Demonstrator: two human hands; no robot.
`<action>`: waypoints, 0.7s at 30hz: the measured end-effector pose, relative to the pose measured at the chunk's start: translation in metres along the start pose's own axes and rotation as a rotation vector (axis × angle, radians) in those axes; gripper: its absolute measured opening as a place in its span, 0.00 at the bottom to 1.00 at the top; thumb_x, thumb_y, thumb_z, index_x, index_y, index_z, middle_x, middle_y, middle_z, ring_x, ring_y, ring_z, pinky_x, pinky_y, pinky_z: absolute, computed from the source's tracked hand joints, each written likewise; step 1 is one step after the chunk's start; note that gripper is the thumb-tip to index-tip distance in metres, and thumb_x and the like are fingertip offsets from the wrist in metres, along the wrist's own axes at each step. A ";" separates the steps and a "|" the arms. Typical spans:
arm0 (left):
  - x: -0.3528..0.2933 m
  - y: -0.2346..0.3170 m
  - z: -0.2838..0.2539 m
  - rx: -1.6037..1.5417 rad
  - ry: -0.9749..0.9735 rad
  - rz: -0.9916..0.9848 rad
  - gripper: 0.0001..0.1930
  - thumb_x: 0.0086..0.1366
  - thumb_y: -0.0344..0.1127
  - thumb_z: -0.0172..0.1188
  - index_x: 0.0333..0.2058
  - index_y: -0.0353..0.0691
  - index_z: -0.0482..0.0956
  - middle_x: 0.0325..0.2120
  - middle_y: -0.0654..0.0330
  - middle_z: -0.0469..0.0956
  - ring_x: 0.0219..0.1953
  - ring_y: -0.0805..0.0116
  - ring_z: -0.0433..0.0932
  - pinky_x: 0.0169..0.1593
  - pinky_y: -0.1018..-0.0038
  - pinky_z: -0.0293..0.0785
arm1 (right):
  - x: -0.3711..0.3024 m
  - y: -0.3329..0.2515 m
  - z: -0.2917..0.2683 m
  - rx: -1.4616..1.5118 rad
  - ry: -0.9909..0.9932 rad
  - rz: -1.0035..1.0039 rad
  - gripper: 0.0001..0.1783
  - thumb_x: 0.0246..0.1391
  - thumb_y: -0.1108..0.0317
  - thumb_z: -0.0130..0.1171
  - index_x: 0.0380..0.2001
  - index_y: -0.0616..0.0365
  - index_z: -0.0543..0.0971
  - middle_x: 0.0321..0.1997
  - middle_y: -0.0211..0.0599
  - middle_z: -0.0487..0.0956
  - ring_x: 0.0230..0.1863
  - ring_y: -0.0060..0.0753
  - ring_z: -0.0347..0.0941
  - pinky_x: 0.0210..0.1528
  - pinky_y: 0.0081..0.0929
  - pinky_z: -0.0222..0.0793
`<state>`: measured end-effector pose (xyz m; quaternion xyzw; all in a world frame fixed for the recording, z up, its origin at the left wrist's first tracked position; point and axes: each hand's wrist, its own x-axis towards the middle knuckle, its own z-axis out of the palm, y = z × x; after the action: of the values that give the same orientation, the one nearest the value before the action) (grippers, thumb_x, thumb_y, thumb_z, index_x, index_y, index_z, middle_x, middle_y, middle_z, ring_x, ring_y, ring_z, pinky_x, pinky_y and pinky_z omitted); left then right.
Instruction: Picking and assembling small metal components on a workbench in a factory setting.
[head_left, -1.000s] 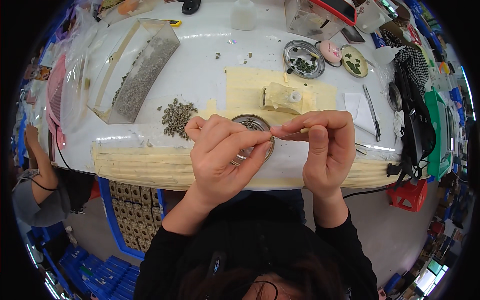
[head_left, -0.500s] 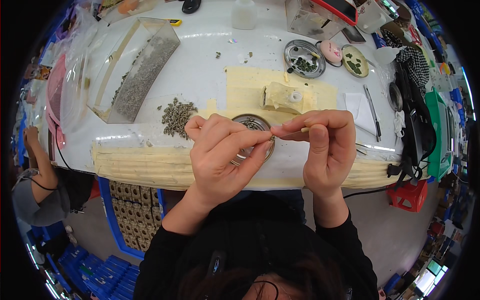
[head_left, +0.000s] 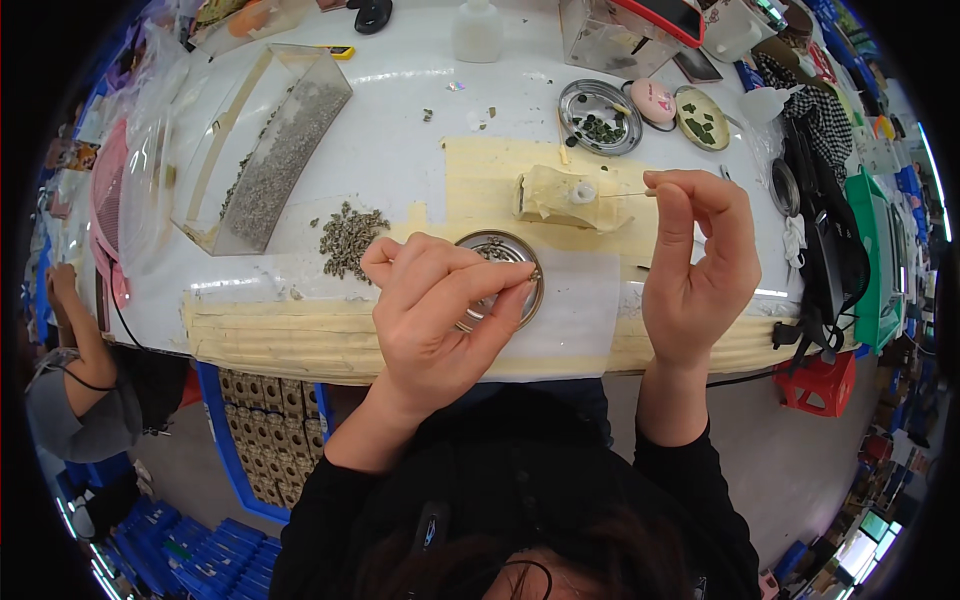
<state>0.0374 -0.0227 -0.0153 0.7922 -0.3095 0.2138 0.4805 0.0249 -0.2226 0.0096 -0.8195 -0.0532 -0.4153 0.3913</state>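
Hands (head_left: pixel 703 275) parted over white table (head_left: pixel 400 110), grey floor (head_left: pixel 755 450) below: left (head_left: pixel 430 315) pinches a speck (head_left: pixel 535 277), right (head_left: pixel 703 275) a thin tool (head_left: pixel 628 194)

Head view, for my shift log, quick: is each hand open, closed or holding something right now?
Left hand: closed, pinching a tiny piece, too small to identify.
Right hand: closed, pinching a thin needle-like tool.

Over the white counter (head_left: pixel 395 110), our left hand (head_left: pixel 435 310) pinches a tiny piece (head_left: pixel 533 277) above a round metal dish (head_left: pixel 539 300), while our right hand (head_left: pixel 703 265) holds a thin needle-like tool (head_left: pixel 630 194) near a tape-wrapped block (head_left: pixel 540 200). Leftward, we see a heap of small greyish pieces (head_left: pixel 350 240) and a clear bin (head_left: pixel 237 243) holding more.
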 end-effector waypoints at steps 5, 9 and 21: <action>0.001 0.002 0.001 -0.001 0.013 0.003 0.13 0.46 0.26 0.72 0.32 0.45 0.85 0.24 0.71 0.77 0.26 0.74 0.71 0.41 0.72 0.51 | 0.002 0.005 0.006 -0.207 -0.115 -0.112 0.06 0.50 0.78 0.65 0.32 0.61 0.78 0.33 0.37 0.79 0.33 0.38 0.73 0.35 0.29 0.69; 0.000 0.001 -0.001 0.004 0.031 0.014 0.13 0.45 0.25 0.73 0.33 0.45 0.86 0.24 0.71 0.77 0.26 0.74 0.70 0.41 0.72 0.52 | 0.001 0.003 0.006 -0.268 -0.101 -0.126 0.09 0.49 0.76 0.67 0.35 0.60 0.80 0.34 0.36 0.79 0.36 0.38 0.73 0.38 0.30 0.69; -0.001 0.000 0.000 0.005 0.063 0.073 0.15 0.46 0.26 0.73 0.36 0.46 0.86 0.25 0.72 0.77 0.27 0.75 0.70 0.40 0.72 0.53 | -0.033 -0.026 0.004 0.313 -0.355 0.195 0.08 0.47 0.76 0.68 0.34 0.60 0.83 0.33 0.36 0.80 0.34 0.34 0.74 0.37 0.26 0.68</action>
<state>0.0369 -0.0226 -0.0162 0.7746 -0.3224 0.2568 0.4797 -0.0047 -0.1939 0.0003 -0.8102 -0.1056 -0.2119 0.5363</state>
